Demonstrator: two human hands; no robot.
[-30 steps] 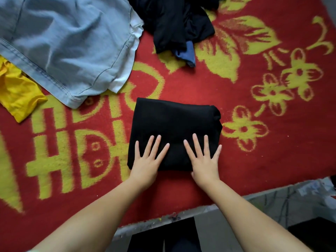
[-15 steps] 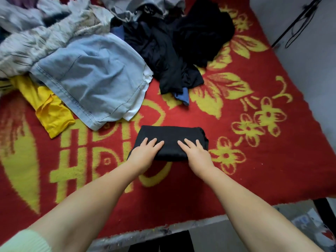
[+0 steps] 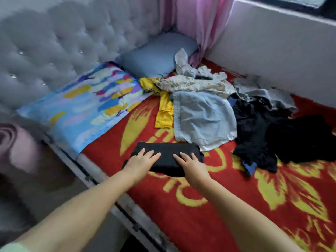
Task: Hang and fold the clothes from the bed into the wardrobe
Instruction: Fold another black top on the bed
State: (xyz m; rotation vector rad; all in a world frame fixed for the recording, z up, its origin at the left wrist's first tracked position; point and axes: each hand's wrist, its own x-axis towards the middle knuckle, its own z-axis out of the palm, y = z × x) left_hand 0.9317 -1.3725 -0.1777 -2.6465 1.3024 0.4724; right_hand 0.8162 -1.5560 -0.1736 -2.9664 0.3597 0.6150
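A folded black garment (image 3: pixel 168 151) lies on the red and yellow blanket (image 3: pixel 209 206) near the bed's edge. My left hand (image 3: pixel 141 161) rests flat on its left part, fingers straight. On the garment's right part my right hand (image 3: pixel 190 163) lies flat too. Behind it sits a loose heap: a light blue denim piece (image 3: pixel 201 117), a yellow garment (image 3: pixel 163 113), a pale patterned garment (image 3: pixel 196 82), a grey piece (image 3: pixel 263 95) and crumpled black clothes (image 3: pixel 283 137). No wardrobe is in view.
A grey tufted headboard (image 3: pixel 63 48) stands at the left. A colourful pillow (image 3: pixel 81 108) and a blue pillow (image 3: pixel 156 53) lie by it. A pink curtain (image 3: pixel 198 20) hangs in the corner beside a white wall (image 3: pixel 272 51). The bed frame edge (image 3: pixel 127 202) runs below my arms.
The view has lifted and swung left, bringing the headboard, pillows and the whole clothes heap into sight. Both hands stay flat on the folded black garment.
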